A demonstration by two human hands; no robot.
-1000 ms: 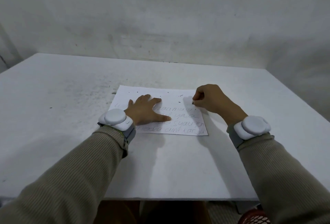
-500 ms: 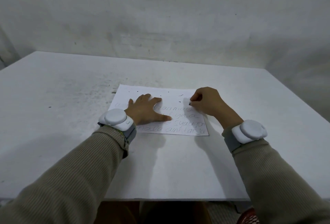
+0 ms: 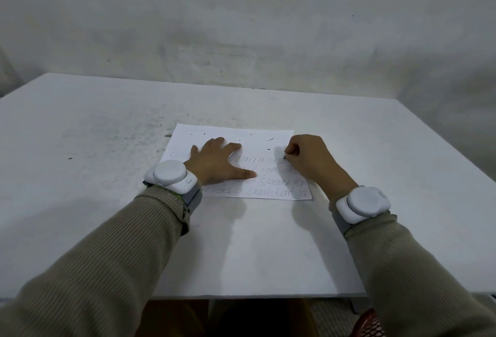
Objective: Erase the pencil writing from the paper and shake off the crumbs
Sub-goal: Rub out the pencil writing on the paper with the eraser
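Ideally the flat left hand (image 3: 216, 162) pins the paper (image 3: 252, 135) while the right hand (image 3: 310, 160), pinching the eraser (image 3: 285, 157), rubs lightly toward its right edge.

A white rectangular paper sheet (image 3: 252, 138) is lying on a white counter (image 3: 107, 202). The left hand (image 3: 214, 162) is resting on its left half, the right hand (image 3: 311, 159), pinching a small dark eraser (image 3: 285, 157), on its right.

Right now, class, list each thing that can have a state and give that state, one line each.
paper: lying flat, top strip blank.
pencil writing: several lines legible, not yet erased.
crumbs: dark specks scattered on the top strip.
left hand: flat, fingers spread, pressing the paper.
right hand: fingers curled, pinching the eraser.
eraser: small, dark, tip at the top line's right end.
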